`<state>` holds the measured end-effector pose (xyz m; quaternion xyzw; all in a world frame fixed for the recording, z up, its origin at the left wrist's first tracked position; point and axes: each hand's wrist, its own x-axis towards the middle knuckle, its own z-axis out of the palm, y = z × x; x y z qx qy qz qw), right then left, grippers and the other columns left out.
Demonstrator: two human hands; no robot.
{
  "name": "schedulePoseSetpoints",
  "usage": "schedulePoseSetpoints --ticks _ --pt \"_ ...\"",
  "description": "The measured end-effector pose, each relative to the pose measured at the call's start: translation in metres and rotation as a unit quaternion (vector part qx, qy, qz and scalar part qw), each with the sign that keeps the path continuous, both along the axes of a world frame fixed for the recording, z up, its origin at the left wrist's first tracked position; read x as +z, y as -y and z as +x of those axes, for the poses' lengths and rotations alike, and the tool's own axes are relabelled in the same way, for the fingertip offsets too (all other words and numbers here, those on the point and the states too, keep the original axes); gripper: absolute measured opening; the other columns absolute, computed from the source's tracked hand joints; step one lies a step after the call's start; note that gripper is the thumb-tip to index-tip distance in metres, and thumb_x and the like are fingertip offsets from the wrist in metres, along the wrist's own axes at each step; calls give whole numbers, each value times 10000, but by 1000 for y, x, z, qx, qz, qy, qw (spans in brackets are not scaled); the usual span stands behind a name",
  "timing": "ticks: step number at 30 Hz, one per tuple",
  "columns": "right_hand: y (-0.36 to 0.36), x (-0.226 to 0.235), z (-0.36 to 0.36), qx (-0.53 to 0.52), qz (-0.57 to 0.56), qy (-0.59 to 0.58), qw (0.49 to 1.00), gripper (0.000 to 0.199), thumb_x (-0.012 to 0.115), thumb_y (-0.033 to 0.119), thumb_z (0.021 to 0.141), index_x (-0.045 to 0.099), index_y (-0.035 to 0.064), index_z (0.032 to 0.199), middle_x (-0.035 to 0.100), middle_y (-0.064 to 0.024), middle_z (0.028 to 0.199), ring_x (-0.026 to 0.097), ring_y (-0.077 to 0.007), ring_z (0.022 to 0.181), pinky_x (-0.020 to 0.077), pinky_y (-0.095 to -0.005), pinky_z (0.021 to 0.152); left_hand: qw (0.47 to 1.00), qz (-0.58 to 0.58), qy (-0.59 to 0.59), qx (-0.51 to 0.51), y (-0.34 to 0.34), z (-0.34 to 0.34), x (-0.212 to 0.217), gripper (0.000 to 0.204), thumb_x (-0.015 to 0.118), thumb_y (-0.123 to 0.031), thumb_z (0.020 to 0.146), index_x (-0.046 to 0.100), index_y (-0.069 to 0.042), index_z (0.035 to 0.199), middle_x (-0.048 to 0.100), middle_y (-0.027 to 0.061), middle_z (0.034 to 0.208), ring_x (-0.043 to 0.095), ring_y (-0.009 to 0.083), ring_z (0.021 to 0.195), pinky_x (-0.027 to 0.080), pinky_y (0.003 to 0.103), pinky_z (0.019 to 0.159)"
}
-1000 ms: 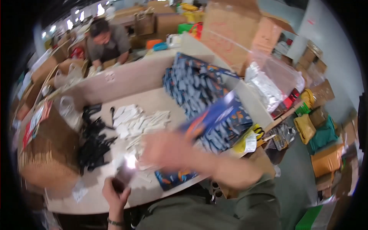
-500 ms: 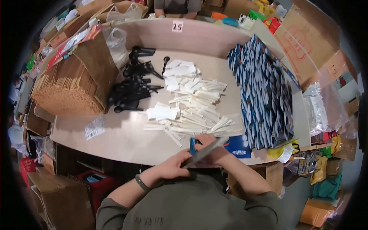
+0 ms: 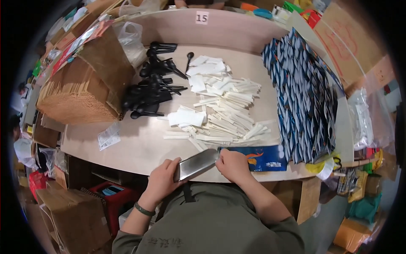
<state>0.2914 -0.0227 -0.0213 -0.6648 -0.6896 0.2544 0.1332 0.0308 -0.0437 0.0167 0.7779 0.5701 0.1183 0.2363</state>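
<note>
Between my hands is a flat, shiny silver-grey packet (image 3: pixel 196 164), tilted with its right end higher. My left hand (image 3: pixel 164 178) grips its left end, thumb along the upper edge. At the other end, the bent fingers of my right hand (image 3: pixel 234 166) close on the packet's corner. A blue packet (image 3: pixel 268 158) with an orange figure lies flat at the table edge, partly hidden by my right hand. Just beyond are loose white paper-wrapped sticks (image 3: pixel 230 122) and white folded papers (image 3: pixel 186 117). Farther left lies a pile of black plastic spoons (image 3: pixel 148 95).
Rows of upright blue and silver packets (image 3: pixel 304 101) fill the table's right side. An open carton of tightly stacked brown sheets (image 3: pixel 76 95) stands at the left, near a printed slip (image 3: pixel 109 136). A low partition (image 3: pixel 237 34) closes off the back. Yellow-handled scissors (image 3: pixel 336 161) lie at the right edge.
The silver-grey packet has swung from steep and blurred to a flatter slant, its broad face showing. My left hand has moved left; my right hand now sits at the packet's right end.
</note>
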Motion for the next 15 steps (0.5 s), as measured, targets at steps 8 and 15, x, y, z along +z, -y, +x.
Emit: schedulePoseSetpoints --ticks 8,15 --pt "16 8 -8 -9 -8 -66 998 279 658 307 804 650 41 723 659 -187 677 671 -392 678 521 -486 623 958 67 128 -247 -39 11 -26 729 835 -373 735 529 -58 1317 584 155 1221 590 367 1099 486 440 922" --pt "42 6 17 -18 56 -197 979 169 679 187 868 667 43 781 657 -104 652 656 -234 584 511 -346 573 858 438 -72 258 -161 -145 156 229 612 -139 912 649 -23 1107 672 185 1082 627 371 1055 509 448 915"
